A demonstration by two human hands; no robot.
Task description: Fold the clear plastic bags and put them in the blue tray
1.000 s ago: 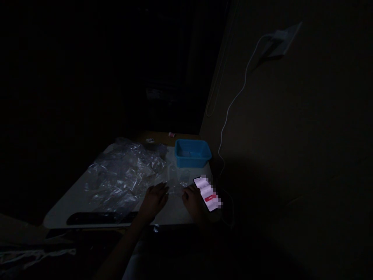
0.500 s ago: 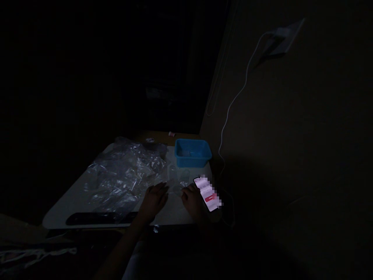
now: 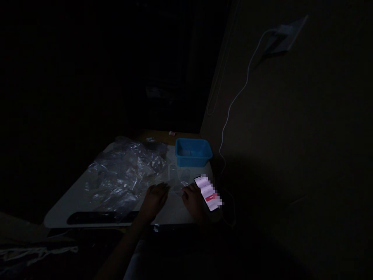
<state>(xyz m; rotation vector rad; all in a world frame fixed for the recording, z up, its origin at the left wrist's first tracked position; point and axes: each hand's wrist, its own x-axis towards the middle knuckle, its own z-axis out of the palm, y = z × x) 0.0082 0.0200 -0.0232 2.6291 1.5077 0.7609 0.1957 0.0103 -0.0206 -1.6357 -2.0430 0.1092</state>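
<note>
The scene is very dim. A thin clear plastic piece (image 3: pixel 176 186) spans the gap between my hands above the white table (image 3: pixel 171 214); its exact shape is hard to make out. My left hand (image 3: pixel 155 197) has its fingers closed at the piece's left side, pointing right. On the other side, the curled fingers of my right hand (image 3: pixel 191 197) meet its right edge, close beside a lit phone (image 3: pixel 207 193). Further clear plastic pieces (image 3: pixel 184 175) lie just beyond. A crumpled heap of clear plastic bags (image 3: pixel 128 175) spreads to the left of my hands.
A blue plastic basin (image 3: pixel 193 158) stands at the table's far right corner. Behind it, a small red-and-white object (image 3: pixel 172 133) sits on a wooden surface (image 3: pixel 157 135). A white cable (image 3: pixel 230 107) hangs from a wall socket (image 3: pixel 287 37) on the right. Dark slot (image 3: pixel 87 217) along the front edge.
Both hands stay almost where they were, with only slight finger movement at the clear plastic piece. The view has shifted very slightly.
</note>
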